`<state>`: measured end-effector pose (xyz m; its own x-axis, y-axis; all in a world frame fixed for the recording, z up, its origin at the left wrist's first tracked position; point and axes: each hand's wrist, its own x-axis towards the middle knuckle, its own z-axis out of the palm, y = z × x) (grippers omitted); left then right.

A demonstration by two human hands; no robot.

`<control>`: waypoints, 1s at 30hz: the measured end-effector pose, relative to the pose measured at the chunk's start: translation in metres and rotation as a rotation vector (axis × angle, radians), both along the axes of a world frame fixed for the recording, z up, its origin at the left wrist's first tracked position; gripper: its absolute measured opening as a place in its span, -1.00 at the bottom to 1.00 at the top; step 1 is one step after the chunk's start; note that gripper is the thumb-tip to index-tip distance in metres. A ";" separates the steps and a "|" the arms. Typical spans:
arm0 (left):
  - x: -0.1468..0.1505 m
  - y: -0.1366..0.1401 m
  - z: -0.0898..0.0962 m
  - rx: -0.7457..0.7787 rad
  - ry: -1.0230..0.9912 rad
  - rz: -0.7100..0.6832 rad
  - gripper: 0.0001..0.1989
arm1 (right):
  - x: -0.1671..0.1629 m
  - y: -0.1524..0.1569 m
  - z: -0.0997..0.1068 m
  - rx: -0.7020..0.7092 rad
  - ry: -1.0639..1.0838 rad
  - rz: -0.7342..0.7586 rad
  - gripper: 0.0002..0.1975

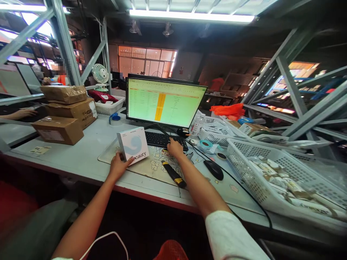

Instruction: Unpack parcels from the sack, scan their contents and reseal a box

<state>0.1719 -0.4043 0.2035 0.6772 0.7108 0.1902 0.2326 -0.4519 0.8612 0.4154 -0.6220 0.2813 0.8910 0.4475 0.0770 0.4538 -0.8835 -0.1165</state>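
A white box (135, 144) with a pale blue swirl and the printed word "beauty" stands tilted on the desk mat (148, 168). My left hand (119, 167) grips its lower left corner, thumb across the front. Over the right part of the black keyboard (157, 140), my right hand (175, 147) has a finger stretched toward the keys; its other fingers are curled and partly hidden. Behind the keyboard, the monitor (162, 103) displays a green spreadsheet with an orange column. A black and yellow utility knife (174, 174) lies below my right hand.
Cardboard boxes (58, 130) are stacked on the left. A black mouse (213, 169), its cable and tape rolls (206, 145) lie right of the mat. White baskets (271, 187) hold small packages on the right. Metal frame posts (63, 39) rise at both sides. At far left, another person's hand (25, 113) shows.
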 end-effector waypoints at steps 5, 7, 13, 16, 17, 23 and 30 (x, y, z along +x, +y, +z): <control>0.002 0.001 -0.002 0.003 -0.009 0.003 -0.35 | 0.003 -0.001 -0.016 -0.026 0.058 0.007 -0.55; 0.001 0.000 -0.002 -0.005 -0.019 0.001 -0.34 | 0.003 -0.001 -0.017 -0.021 0.052 0.001 -0.51; -0.003 -0.003 0.002 -0.015 -0.020 0.025 -0.33 | 0.005 -0.001 -0.010 -0.017 0.107 0.020 -0.49; -0.003 -0.004 0.006 -0.048 -0.037 0.011 -0.34 | -0.001 0.001 -0.001 0.017 0.113 0.016 -0.48; -0.003 -0.005 0.007 -0.075 -0.061 0.005 -0.34 | -0.006 0.003 0.002 0.036 0.103 0.015 -0.48; -0.026 0.001 0.015 -0.189 -0.352 0.070 -0.38 | -0.079 0.018 0.002 0.110 0.059 0.256 -0.48; -0.218 0.055 0.027 -0.267 -0.724 0.201 -0.33 | -0.100 0.000 -0.073 0.372 0.100 0.562 -0.38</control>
<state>-0.0459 -0.3495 0.2301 0.3041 0.8900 0.3398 -0.3714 -0.2177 0.9026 0.3155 -0.6219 0.2082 0.5414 0.8044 0.2446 0.8036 -0.4094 -0.4320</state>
